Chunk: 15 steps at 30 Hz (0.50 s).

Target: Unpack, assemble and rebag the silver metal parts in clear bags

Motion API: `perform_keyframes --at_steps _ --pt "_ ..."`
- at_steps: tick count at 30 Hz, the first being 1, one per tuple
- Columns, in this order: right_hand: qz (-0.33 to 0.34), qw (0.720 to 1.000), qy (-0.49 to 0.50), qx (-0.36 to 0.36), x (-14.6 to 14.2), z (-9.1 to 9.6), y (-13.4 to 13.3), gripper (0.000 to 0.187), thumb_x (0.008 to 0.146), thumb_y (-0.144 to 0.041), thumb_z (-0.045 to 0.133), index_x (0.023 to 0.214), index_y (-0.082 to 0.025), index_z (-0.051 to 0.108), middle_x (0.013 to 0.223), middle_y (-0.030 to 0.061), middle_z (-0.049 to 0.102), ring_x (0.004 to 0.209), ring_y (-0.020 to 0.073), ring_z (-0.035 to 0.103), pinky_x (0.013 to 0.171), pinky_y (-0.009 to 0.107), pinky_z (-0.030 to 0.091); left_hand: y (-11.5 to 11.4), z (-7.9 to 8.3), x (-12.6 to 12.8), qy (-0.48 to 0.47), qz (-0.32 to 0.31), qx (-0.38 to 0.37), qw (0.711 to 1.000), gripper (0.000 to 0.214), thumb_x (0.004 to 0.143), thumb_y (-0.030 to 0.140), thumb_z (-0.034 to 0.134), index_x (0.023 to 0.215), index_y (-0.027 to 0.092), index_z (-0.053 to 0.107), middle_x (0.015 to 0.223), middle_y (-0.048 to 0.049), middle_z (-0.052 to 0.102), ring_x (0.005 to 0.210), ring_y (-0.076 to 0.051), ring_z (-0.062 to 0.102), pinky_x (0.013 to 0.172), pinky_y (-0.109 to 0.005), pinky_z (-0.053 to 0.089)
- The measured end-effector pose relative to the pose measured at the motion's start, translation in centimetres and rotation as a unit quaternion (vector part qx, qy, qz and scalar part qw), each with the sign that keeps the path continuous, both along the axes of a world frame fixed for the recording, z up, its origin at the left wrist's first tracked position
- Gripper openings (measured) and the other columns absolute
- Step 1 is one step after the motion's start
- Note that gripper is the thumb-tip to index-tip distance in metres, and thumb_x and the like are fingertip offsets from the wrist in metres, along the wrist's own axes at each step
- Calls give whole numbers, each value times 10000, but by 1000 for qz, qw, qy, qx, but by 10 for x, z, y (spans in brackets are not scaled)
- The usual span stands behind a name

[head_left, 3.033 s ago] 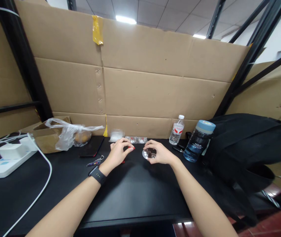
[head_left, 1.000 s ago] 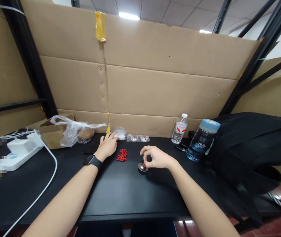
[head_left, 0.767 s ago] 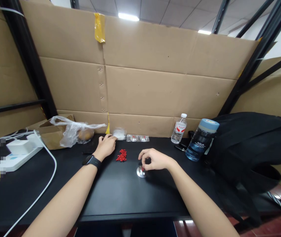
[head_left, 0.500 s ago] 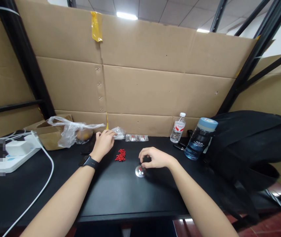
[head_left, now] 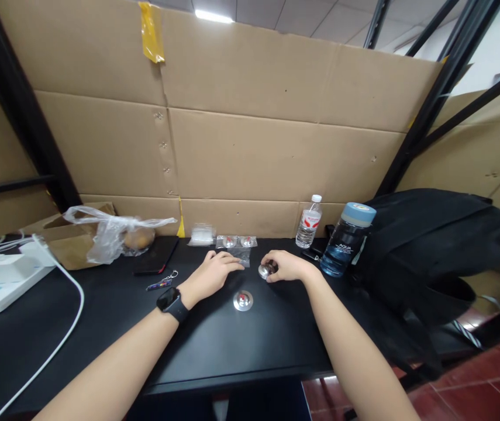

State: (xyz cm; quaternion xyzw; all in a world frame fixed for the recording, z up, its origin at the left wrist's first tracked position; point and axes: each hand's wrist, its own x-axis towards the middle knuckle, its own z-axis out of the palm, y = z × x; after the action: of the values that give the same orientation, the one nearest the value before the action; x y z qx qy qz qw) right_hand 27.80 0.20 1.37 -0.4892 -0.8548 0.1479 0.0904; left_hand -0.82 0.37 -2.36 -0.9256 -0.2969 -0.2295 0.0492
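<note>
My right hand is closed around a small round metal piece, held just above the black table. In front of both hands a flat metal disc with a red centre lies on the table. My left hand, with a black watch on its wrist, has its fingers pressed together on a small clear plastic bag. Two packaged metal discs and a white packet lie further back by the cardboard wall.
A dark phone and a keychain lie left of my hands. Far left are a plastic bag with fruit, a cardboard box, a power strip and a white cable. On the right stand a small water bottle, a blue bottle and a black backpack.
My right hand left the red-centred disc on the table and picked up another metal piece further back. My left hand came back from the white packet with a clear bag. The red pieces are out of sight.
</note>
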Motion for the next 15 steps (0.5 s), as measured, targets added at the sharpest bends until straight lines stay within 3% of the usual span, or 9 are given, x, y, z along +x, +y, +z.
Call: perform_keyframes --at_steps 5,9,12,15 --pt "7 1000 20 11 -5 -2 1 429 657 -229 815 1075 -181 728 987 53 732 826 181 675 756 255 497 -1 20 -16 -58 54 -33 996 260 912 190 501 1100 266 664 1125 -45 681 1104 -222 571 940 -365 357" --pt "5 999 37 2 -3 -3 1 393 648 -211 824 1032 -199 741 932 30 746 805 177 682 736 246 492 0 30 -25 -11 21 -84 996 199 866 212 531 951 269 701 949 -26 701 976 -210 606 915 -348 376" --pt "-2 999 46 -3 0 -2 2 398 630 -207 840 1018 -214 750 928 22 753 809 180 686 742 247 490 6 27 -33 -3 92 -66 994 307 822 94 475 933 262 706 964 -42 714 994 -219 612 903 -355 376" --pt "-4 999 52 -3 3 0 2 405 625 -225 852 1018 -218 754 921 21 757 804 184 685 739 250 489 18 19 -46 -10 176 -42 983 311 848 108 479 986 263 711 1070 -58 723 1047 -248 610 881 -369 385"
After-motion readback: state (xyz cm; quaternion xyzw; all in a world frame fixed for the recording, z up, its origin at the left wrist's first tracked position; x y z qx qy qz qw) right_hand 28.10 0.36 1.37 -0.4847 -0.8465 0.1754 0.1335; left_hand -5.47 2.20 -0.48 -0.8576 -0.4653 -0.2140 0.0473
